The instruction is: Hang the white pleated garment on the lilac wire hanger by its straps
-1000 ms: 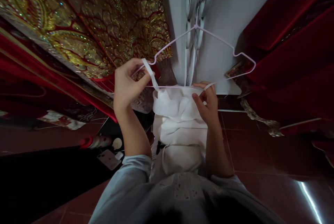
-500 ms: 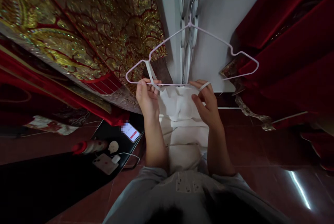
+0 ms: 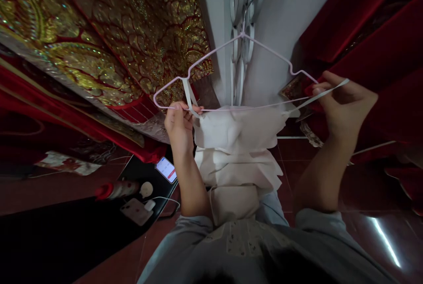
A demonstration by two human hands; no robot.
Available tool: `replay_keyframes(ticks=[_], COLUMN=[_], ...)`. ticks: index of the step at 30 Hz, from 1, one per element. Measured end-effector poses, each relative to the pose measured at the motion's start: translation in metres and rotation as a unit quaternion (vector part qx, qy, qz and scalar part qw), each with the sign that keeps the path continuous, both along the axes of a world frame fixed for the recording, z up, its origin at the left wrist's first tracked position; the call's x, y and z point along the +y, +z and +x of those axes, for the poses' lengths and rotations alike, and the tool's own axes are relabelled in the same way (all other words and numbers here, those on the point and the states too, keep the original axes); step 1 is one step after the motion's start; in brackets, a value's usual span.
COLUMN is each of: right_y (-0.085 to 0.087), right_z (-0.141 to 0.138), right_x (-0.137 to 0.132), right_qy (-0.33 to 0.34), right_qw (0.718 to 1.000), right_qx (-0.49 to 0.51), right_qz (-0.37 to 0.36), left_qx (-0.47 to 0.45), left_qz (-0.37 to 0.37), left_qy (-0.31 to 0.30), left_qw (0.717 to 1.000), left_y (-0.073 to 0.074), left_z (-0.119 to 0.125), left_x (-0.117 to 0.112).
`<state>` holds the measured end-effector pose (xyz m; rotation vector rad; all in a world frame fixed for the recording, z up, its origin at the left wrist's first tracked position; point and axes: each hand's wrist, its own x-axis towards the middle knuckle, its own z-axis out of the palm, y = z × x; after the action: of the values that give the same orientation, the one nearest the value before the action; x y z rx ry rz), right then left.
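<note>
A pale pink clothes hanger [image 3: 216,50] is held in front of me, hook upward. A white tiered dress [image 3: 231,132] with thin straps hangs below its bottom bar. The left strap [image 3: 187,90] sits in the notch of the hanger. My left hand [image 3: 180,125] is closed around the bottom bar near that strap. At the hanger's right end, my right hand [image 3: 346,103] pinches close to the arm of the hanger, with the right strap [image 3: 330,90] pulled taut over its fingers. The hanger's right tip is hidden behind those fingers.
Gold-sequined red garments [image 3: 132,32] hang at the left, and dark red cloth [image 3: 373,24] at the right. A black bench [image 3: 66,231] holds a lit phone [image 3: 167,169], another phone [image 3: 135,212], a charger [image 3: 150,205] and a red-capped bottle [image 3: 115,189]. Grey metalwork [image 3: 235,54] stands ahead.
My right hand has moved right, from the middle of the bottom bar to the hanger's right end, stretching the strap and spreading the dress. My left hand has shifted slightly left, still holding the bar.
</note>
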<state>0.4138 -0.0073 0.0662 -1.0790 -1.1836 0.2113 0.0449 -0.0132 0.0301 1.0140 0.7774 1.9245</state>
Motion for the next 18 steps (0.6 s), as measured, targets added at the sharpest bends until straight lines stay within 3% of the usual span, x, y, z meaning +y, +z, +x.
replay_keyframes(ticks=[6, 12, 15, 18], right_y=[0.02, 0.039, 0.036, 0.02], right_z=[0.004, -0.018, -0.024, -0.013], right_x=[0.007, 0.023, 0.03, 0.03], right_qy=[0.006, 0.071, 0.067, 0.051], right_qw=[0.996, 0.975, 0.974, 0.976], right_qx=[-0.055, -0.139, -0.144, -0.118], right_qz=[-0.076, -0.158, -0.16, -0.175], left_qx=[0.009, 0.013, 0.02, 0.028], left_qz=[0.0, 0.009, 0.013, 0.002], left_qy=[0.002, 0.016, 0.015, 0.004], left_qw=[1.0, 1.0, 1.0, 1.0], left_y=[0.002, -0.003, -0.003, -0.002], left_z=[-0.004, -0.003, -0.005, -0.009], left_x=[0.001, 0.006, 0.006, 0.003])
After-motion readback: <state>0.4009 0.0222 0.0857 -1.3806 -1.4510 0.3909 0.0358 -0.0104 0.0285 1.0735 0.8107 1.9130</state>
